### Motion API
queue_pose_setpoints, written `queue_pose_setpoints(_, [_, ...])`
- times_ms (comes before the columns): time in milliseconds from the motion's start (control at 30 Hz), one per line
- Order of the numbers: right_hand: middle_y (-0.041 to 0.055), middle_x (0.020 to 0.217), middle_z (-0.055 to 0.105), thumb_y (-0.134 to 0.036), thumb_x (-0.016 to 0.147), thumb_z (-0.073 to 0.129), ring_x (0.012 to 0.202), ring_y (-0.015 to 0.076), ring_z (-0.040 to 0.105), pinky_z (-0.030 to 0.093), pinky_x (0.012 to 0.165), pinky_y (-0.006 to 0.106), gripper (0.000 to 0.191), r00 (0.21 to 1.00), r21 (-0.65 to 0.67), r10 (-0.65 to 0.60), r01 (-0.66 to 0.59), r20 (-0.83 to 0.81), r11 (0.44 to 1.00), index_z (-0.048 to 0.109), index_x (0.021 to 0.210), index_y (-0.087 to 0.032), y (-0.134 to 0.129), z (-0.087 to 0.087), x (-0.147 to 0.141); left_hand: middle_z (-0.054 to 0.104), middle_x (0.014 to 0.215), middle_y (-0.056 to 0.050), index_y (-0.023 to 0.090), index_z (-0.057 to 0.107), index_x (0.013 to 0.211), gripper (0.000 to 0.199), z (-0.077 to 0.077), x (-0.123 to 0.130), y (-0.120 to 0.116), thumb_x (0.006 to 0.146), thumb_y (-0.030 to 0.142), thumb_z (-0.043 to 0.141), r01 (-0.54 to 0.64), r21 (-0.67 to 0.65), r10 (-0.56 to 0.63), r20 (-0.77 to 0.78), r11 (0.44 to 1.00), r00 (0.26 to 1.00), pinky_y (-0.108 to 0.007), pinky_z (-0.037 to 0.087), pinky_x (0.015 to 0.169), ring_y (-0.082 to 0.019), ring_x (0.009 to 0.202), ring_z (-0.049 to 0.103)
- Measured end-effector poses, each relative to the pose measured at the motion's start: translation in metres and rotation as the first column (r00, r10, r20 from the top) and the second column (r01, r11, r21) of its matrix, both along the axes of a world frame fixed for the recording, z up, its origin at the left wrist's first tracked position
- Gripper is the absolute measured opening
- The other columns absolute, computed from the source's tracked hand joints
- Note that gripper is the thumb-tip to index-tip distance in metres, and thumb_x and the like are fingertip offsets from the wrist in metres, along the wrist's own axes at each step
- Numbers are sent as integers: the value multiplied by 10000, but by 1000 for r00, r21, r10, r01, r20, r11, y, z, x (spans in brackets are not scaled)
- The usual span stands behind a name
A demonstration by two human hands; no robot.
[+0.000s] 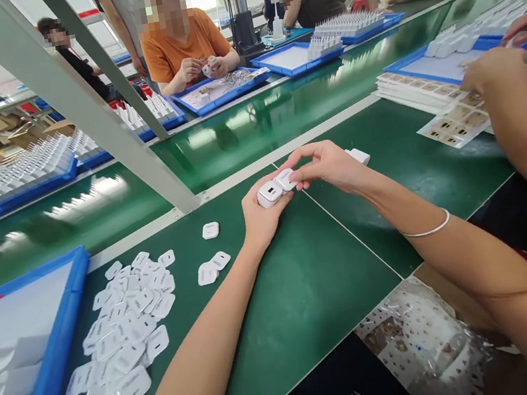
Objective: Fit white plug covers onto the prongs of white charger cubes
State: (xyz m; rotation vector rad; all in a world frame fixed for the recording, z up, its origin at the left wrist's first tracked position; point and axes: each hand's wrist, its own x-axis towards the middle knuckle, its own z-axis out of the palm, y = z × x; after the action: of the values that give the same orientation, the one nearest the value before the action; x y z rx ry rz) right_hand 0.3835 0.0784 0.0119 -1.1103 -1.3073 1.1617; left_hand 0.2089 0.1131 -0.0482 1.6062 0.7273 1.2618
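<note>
My left hand (pixel 263 214) is wrapped round a white block-shaped plastic housing (pixel 269 194), whose end face shows a small dark slot. Between the thumb and fingers of my right hand (pixel 327 170) is a small white square cover plate (pixel 285 180), touching the housing's edge. Behind my right hand another white housing (pixel 358 155) lies on the green bench, partly hidden. Left of my left forearm a heap of white cover plates (pixel 131 314) is spread out. A few loose plates (pixel 208 273) and a single plate (pixel 210 230) lie nearer my left hand.
A blue-rimmed tray (pixel 67 352) with white housings stands at the left. A grey metal post (pixel 136 158) rises at the bench's far edge. On the right, a co-worker's hands work over another blue tray (pixel 449 72) beside sticker sheets (pixel 453 122). A plastic bag (pixel 419 340) sits below the bench edge.
</note>
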Motion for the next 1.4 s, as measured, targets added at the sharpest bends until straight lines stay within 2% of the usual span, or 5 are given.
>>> queue_pose_setpoints(133, [6,589,648,-184,659,811,550,124,591,515,572,268,164,1000,-12,-18,19,20,1000,733,798,-143,-3,2,-3,756,1116,-63,197,750,1065,408,-2,0,2,674,219,865,13,16,-13,12,1000,1000,-373,569,925,-232,1019,703])
queue_pose_setpoints(600, [6,565,627,-112,698,776,531,117,577,498,558,259,133,996,22,-49,47,72,999,694,801,-127,-5,0,-2,765,1092,-54,197,754,1059,428,-2,2,3,647,160,865,43,25,-43,29,999,999,-354,557,925,-230,1017,706])
queue_pose_setpoints(867, [31,655,654,-142,726,801,545,115,588,514,561,264,177,994,14,-30,29,103,999,637,794,-137,-6,-1,-4,760,1100,-63,200,753,1080,438,-4,0,3,657,201,864,83,-13,-82,43,996,996,-354,561,905,-235,1022,701])
queue_pose_setpoints(1200, [-1,562,619,-132,755,765,541,134,599,513,566,278,166,990,22,-7,4,142,1000,613,821,-147,-9,2,-6,762,1064,-58,197,759,1068,443,-4,-1,2,636,201,861,99,-57,-96,46,993,994,-330,562,816,-223,955,693])
queue_pose_setpoints(1400, [-8,547,620,-109,760,744,537,135,608,519,571,281,157,988,17,-17,15,151,1000,605,819,-154,-10,2,-7,763,1062,-50,202,762,1050,423,-3,0,2,639,188,863,101,-57,-98,58,993,993,-316,551,823,-207,949,689])
